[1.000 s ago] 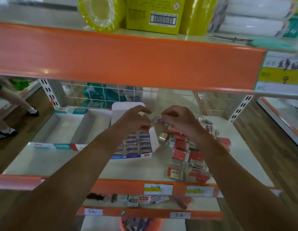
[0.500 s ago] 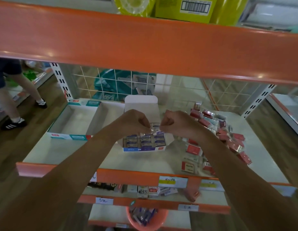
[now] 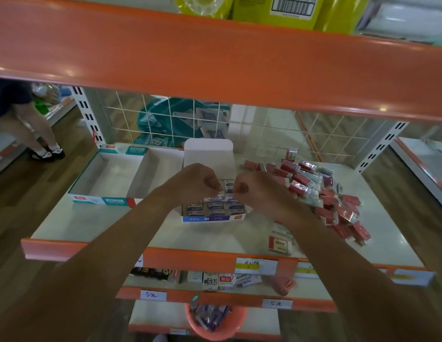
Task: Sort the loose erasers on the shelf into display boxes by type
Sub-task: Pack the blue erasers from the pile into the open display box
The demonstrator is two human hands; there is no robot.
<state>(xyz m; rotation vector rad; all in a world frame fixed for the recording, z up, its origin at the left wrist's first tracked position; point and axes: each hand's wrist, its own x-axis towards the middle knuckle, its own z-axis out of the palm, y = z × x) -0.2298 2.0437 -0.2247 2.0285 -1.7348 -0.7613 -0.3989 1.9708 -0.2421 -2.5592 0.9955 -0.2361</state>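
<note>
My left hand [image 3: 195, 181] and my right hand [image 3: 254, 191] meet over the small blue-and-white display box [image 3: 212, 218], both pinching a blue-labelled eraser [image 3: 221, 196] between their fingertips. The box holds rows of blue-labelled erasers, and its white lid flap [image 3: 208, 153] stands upright behind my hands. A heap of loose red-wrapped erasers [image 3: 321, 196] lies on the shelf to the right. One white eraser with a red band [image 3: 279, 244] lies near the shelf's front edge.
A larger teal-and-white display box [image 3: 108, 178] with nothing visible inside stands at the left. The orange upper shelf edge [image 3: 215, 62] hangs overhead. Lower shelves hold small packets [image 3: 215, 280] and an orange basket [image 3: 215, 319]. A person's legs [image 3: 24, 129] stand at the far left.
Both hands have drawn lower and closer to the blue box while still pinching the eraser. My view has tilted down, showing more of the lower shelves.
</note>
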